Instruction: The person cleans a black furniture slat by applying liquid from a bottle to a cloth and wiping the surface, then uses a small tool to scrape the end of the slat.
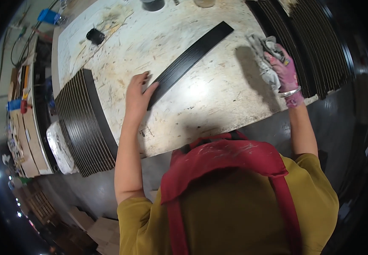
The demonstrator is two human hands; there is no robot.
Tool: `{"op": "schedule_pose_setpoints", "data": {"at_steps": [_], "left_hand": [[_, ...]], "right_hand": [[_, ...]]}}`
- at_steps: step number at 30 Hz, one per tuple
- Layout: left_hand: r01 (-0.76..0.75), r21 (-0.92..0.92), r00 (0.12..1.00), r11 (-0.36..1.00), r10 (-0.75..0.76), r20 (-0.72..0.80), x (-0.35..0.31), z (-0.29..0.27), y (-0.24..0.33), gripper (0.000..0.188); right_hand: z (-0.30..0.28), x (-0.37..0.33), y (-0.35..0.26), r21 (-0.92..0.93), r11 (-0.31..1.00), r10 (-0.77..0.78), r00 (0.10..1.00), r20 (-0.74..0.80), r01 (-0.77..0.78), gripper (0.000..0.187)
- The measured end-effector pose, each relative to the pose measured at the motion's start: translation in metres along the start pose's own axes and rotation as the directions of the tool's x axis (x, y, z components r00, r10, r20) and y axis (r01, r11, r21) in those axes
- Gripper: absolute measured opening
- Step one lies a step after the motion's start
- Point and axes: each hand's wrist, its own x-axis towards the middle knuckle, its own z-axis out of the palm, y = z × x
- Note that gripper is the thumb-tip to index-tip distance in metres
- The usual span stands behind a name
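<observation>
A long black strip (pixel 188 61) with fine lengthwise grooves lies slantwise on the pale worktable. My bare left hand (pixel 138 92) rests beside its near end, the thumb touching the strip's edge and the fingers apart from the thumb, over the tabletop. In a pink glove, my right hand (pixel 286 70) is closed on a crumpled grey rag (pixel 265 59), to the right of the strip and apart from it. The rag casts a dark shadow on the table.
Stacked dark strips (pixel 84 123) stand at the table's left edge; more stacks (pixel 320 46) are at the right. A small black container (pixel 95 36) sits at the far left, and a jar of dark stuff (pixel 153 4) at the far edge. The table (pixel 201 110) is stained.
</observation>
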Motion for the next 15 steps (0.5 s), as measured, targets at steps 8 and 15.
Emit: {"op": "schedule_pose_setpoints", "data": {"at_steps": [8,15], "left_hand": [[0.071,0.178,0.993,0.982,-0.053,-0.105,-0.067,-0.012,-0.03,0.089],[0.191,-0.096,0.959,0.977,-0.206,-0.192,-0.065,0.013,-0.05,0.094]], "right_hand": [[0.107,0.05,-0.021,-0.487,0.67,-0.41,0.826,0.386,0.56,0.037],[0.258,-0.032,0.042,-0.556,0.149,-0.143,0.574,0.806,0.818,0.038]]}}
